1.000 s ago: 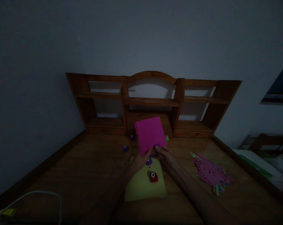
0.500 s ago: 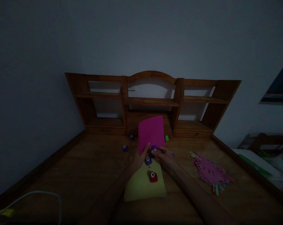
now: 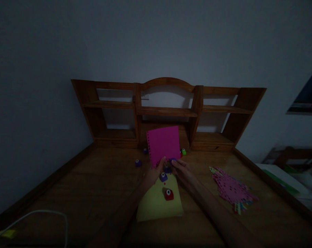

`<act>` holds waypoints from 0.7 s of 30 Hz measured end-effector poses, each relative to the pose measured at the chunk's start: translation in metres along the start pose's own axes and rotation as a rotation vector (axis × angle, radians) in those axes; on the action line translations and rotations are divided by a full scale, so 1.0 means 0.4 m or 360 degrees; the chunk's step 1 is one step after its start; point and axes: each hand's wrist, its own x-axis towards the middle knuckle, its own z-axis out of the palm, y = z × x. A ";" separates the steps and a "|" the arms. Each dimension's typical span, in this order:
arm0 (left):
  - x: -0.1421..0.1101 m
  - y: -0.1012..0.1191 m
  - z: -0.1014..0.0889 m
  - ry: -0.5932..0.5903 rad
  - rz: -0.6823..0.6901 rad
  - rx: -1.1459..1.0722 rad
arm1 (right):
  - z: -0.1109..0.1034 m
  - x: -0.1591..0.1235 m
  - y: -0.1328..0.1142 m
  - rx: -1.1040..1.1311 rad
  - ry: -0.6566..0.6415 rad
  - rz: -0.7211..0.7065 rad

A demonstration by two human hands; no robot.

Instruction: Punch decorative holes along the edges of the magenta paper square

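A pink paper sheet [image 3: 163, 143] stands tilted up, with a row of small holes down its left edge and cut-outs near its lower edge. At its bottom edge, my left hand [image 3: 153, 175] pinches the sheet. My right hand [image 3: 182, 169] is closed around a purple craft punch [image 3: 173, 160] at the sheet's lower right; whether paper sits in its slot is too dark to tell. Just below the hands, another purple punch [image 3: 163, 177] and a red punch [image 3: 168, 195] lie on yellow paper [image 3: 158, 206]. A darker punch [image 3: 167, 169] shows between the hands.
More purple punches [image 3: 138, 163] lie left of the sheet, and a green punch [image 3: 183, 151] is behind it at right. Punched pink strips [image 3: 233, 187] are piled on the right of the desk [image 3: 94, 193]. A wooden shelf [image 3: 167, 111] borders the back; a white cable [image 3: 47, 211] lies front left.
The pink sheet has shifted left and turned to face me more squarely. My right hand has moved slightly right and up with the purple punch, uncovering the darker punch between the hands.
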 end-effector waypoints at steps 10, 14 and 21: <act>0.009 -0.034 0.005 -0.0039 0.0153 0.0149 | -0.009 0.013 0.014 0.0134 0.0020 -0.0032; 0.008 -0.038 0.008 -0.0113 0.0146 0.0047 | -0.015 0.014 0.014 0.0053 -0.0006 -0.0035; 0.001 -0.031 0.004 -0.0138 0.0032 0.0069 | -0.009 0.003 0.001 0.0004 -0.0036 0.0023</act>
